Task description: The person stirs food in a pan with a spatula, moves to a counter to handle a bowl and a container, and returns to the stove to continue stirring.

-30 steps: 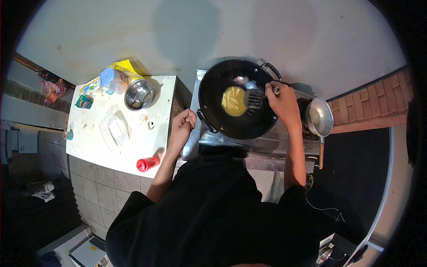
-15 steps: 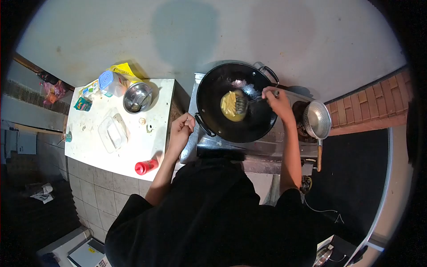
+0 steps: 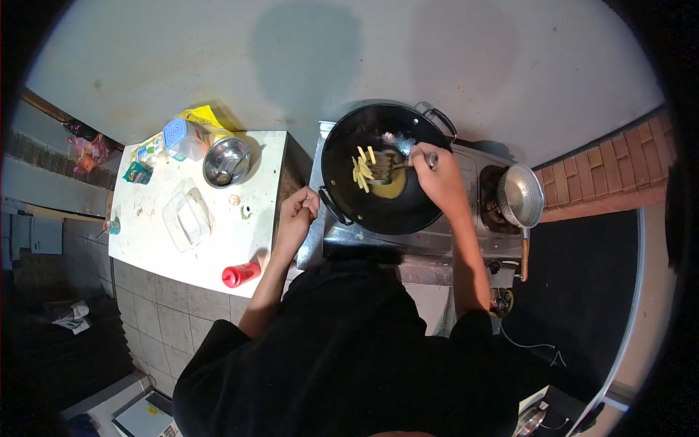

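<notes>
Gripping the spatula (image 3: 389, 166) handle, right hand (image 3: 431, 175) sits at the wok (image 3: 384, 167) right rim; blade runs left from it to the fries (image 3: 362, 169), left of the oil pool. Left hand (image 3: 300, 206), fisted and empty, rests outside the wok's left handle, farther off.

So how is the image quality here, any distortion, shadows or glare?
Head view: strong fisheye bend with a black vignette around the circle; a soft shadow falls on the wall above the wok; glare on the small pan and steel bowl; the right hand and fries look reasonably sharp.
</notes>
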